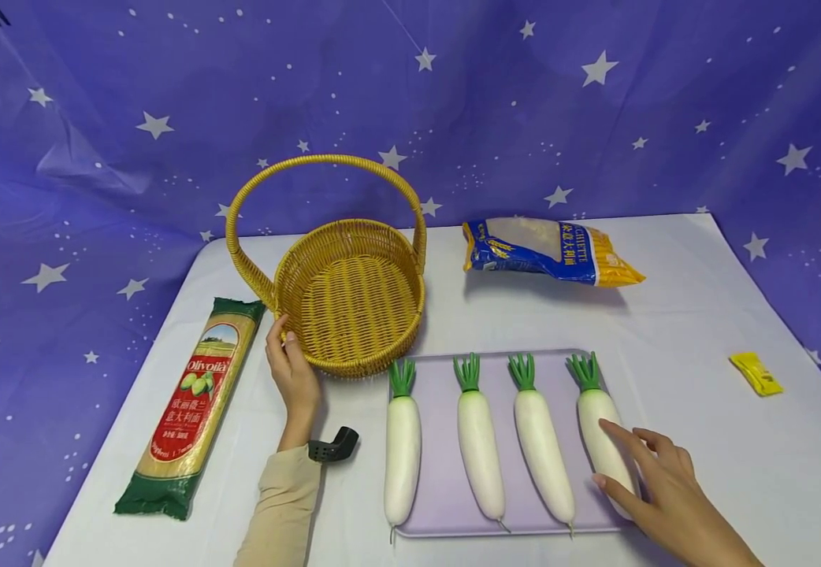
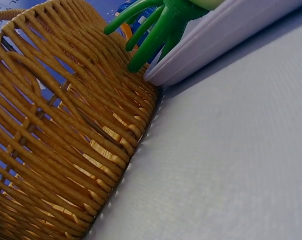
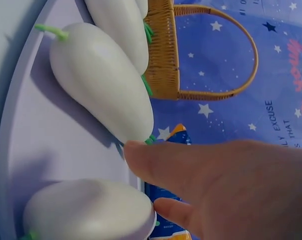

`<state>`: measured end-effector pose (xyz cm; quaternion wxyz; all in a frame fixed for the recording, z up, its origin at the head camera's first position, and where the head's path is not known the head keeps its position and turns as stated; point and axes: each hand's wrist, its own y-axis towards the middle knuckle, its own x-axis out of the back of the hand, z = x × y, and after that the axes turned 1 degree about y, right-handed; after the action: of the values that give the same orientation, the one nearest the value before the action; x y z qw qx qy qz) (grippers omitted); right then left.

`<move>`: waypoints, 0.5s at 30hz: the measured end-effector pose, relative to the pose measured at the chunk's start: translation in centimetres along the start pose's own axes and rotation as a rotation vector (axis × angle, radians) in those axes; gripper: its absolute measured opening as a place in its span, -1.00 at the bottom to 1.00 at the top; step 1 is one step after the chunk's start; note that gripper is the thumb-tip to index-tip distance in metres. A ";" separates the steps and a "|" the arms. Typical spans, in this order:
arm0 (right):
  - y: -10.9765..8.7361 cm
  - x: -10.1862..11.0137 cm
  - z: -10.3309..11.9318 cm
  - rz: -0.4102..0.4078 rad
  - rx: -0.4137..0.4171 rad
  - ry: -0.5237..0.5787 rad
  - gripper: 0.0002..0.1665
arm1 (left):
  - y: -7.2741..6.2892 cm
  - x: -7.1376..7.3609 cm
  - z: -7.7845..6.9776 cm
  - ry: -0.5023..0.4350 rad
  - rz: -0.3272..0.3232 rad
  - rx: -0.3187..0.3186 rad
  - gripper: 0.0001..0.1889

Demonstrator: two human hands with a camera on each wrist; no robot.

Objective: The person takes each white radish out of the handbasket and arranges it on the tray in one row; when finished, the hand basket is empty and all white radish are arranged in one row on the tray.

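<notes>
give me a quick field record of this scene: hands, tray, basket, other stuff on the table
left hand: touches the rim of the basket
right hand: fingers laid on the rightmost radish
tray: four white radishes side by side, green tops toward the basket
basket: empty, handle upright, beside the tray's far left corner
table: spaghetti pack at left, blue pasta bag at back, yellow packet at right

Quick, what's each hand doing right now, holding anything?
Left hand: open, fingers resting against the wicker basket rim, gripping nothing.
Right hand: open, straight fingers touching the rightmost white radish on the tray.
</notes>
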<state>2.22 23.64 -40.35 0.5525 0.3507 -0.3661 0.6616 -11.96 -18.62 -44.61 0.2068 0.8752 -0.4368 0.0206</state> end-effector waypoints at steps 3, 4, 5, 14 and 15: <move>-0.1 -0.3 0.0 -0.027 0.011 0.007 -0.23 | 0.0 0.0 0.0 0.003 0.002 0.000 -0.60; -0.1 -0.3 0.0 -0.037 0.016 0.009 -0.24 | 0.0 0.0 0.0 0.006 0.004 0.001 -0.60; -0.1 -0.4 0.0 -0.041 0.018 0.010 -0.25 | 0.0 -0.1 0.0 0.006 0.006 -0.001 -0.60; -0.1 -0.3 0.2 -0.053 0.028 -0.010 -0.32 | -0.1 -0.1 0.0 0.005 0.008 -0.012 -0.60; -0.1 -0.3 0.2 -0.071 0.043 -0.004 -0.34 | -0.1 -0.1 0.0 0.006 0.009 -0.010 -0.60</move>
<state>2.34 23.35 -40.47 0.5674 0.3767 -0.3401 0.6485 -11.91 -18.48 -44.65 0.2125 0.8720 -0.4404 0.0218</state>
